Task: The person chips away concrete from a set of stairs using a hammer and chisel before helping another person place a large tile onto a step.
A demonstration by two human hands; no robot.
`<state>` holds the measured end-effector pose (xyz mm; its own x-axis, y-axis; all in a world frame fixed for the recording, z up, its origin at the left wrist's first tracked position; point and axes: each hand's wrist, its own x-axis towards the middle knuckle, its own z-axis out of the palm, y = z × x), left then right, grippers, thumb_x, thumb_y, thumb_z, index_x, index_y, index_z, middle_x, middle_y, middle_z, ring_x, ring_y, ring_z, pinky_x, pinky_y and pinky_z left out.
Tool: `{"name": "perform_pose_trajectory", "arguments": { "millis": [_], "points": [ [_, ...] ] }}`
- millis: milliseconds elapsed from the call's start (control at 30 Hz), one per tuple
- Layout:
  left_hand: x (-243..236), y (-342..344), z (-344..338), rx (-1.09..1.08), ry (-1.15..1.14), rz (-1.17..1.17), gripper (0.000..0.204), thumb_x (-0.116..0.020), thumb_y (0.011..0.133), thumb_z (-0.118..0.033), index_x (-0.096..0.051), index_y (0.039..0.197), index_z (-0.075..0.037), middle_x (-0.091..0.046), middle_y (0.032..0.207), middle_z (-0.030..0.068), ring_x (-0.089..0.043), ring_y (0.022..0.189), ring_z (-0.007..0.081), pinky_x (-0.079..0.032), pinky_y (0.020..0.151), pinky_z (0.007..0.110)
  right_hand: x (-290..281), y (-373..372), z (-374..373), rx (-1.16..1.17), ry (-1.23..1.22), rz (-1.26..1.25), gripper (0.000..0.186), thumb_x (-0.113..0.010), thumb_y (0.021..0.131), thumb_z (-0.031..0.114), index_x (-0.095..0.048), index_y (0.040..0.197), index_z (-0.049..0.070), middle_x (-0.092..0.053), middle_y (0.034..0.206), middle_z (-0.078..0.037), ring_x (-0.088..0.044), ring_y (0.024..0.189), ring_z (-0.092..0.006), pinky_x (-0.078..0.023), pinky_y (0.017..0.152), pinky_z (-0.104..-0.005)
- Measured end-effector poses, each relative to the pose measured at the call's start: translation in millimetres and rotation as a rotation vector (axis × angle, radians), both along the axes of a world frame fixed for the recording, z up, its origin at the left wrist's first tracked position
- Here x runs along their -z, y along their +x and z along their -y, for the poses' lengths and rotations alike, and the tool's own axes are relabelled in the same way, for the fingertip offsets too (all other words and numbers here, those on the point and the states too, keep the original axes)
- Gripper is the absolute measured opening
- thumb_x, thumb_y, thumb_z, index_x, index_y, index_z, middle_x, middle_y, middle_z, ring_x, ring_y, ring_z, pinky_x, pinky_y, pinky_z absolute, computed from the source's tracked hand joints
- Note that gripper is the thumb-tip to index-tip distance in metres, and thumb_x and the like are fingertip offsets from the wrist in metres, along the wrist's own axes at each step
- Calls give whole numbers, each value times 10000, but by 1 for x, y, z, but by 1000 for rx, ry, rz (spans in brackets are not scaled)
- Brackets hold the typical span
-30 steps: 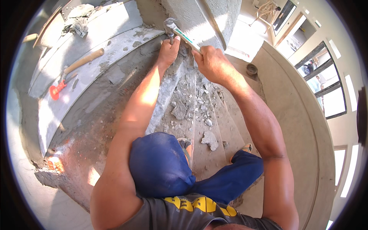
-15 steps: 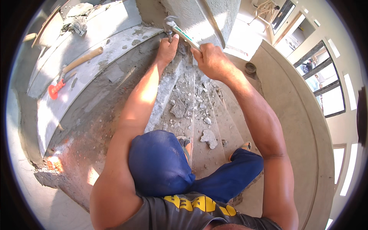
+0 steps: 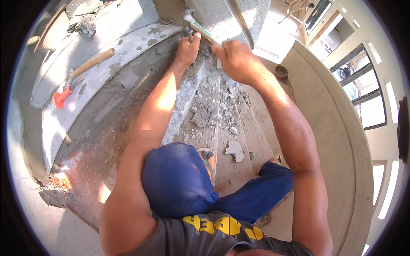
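My left hand (image 3: 186,53) is wrapped around an upright metal chisel (image 3: 190,35) at the foot of the grey plastered column (image 3: 226,19). My right hand (image 3: 237,59) grips the pale, green-striped handle of a claw hammer (image 3: 203,31), whose head sits just over the chisel's top; I cannot tell whether they touch. Grey rubble (image 3: 200,117) lies on the winding steps between my arms and beside my sandalled feet.
On the curved pale ledge (image 3: 145,42) at left lie a wooden-handled hammer (image 3: 96,60), an orange-gripped chisel (image 3: 62,97) and grey rags (image 3: 86,26). A curved plastered wall (image 3: 329,141) bounds the right. A round bowl (image 3: 281,71), a wooden stand (image 3: 299,10) and windows are farther off.
The hammer and my right hand have moved up the frame, and my left hand with the chisel has shifted slightly upward too. Both grips look unchanged.
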<state>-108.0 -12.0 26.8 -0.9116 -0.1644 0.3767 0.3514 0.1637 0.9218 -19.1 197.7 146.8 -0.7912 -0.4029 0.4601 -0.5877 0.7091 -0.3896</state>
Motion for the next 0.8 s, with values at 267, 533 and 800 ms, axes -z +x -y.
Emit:
{"name": "perform_pose_trajectory", "arguments": {
  "millis": [267,533,800],
  "points": [
    [0,-1,22,-11,-40,-29,543,-542,1049,-373,-422,604,-85,-380,567,-62,-357,553,76,-317,511,335,-135,40,-19,-16,17,-1170,329,-593,1008,200,-543,715,60,-547,590,20,-426,468,-132,-368,454,-334],
    [2,-5,-5,-39,-86,24,572,-566,1024,-410,-493,613,-18,-418,563,-10,-394,577,116,-368,550,397,-10,9,4,34,54,204,484,-521,1062,358,-650,889,-75,-636,677,-241,-678,673,-338,-531,707,-490],
    [-3,5,15,47,87,18,564,-537,1046,-384,-432,584,-80,-387,553,-56,-339,540,73,-306,501,344,-174,84,2,-651,-872,-187,368,-427,1085,289,-491,778,96,-438,540,-4,-388,427,-100,-299,359,-274]
  ]
}}
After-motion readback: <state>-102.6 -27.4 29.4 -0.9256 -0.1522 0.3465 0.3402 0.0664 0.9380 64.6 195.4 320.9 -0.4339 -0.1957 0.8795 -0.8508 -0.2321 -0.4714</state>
